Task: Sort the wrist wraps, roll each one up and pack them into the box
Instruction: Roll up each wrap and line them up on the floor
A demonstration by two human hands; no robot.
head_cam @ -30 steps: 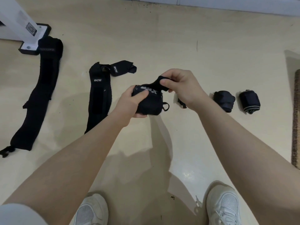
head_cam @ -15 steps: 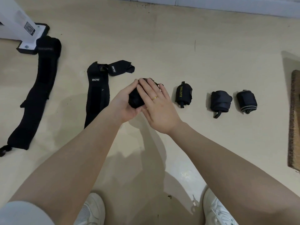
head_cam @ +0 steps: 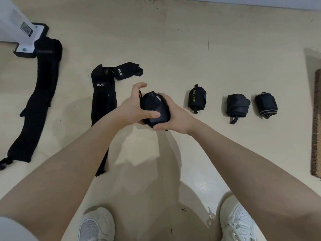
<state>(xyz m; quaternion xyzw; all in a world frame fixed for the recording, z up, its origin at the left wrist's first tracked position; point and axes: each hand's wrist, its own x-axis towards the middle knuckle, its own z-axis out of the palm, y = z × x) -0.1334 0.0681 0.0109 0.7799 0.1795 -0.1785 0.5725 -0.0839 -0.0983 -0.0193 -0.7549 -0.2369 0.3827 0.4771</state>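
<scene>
Head view, hands: I see my left hand and right hand both wrapped round one rolled black wrap, held above the floor.
Left hand: thumb pressed across the near side of the roll, fingers curled over its far end.
Right hand: cupping the roll from the right, thumb tucked under the near edge.
Finished rolls: three lie in a row on the floor to the right, apart from each other: one with yellow lettering, a plain dark one, and one with a grey edge stripe.
Unrolled wraps: a black strap with white lettering lies flat just left of my hands; a longer black strap lies further left, its top end against a white stand foot.
Lower edge: my two white shoes.
</scene>
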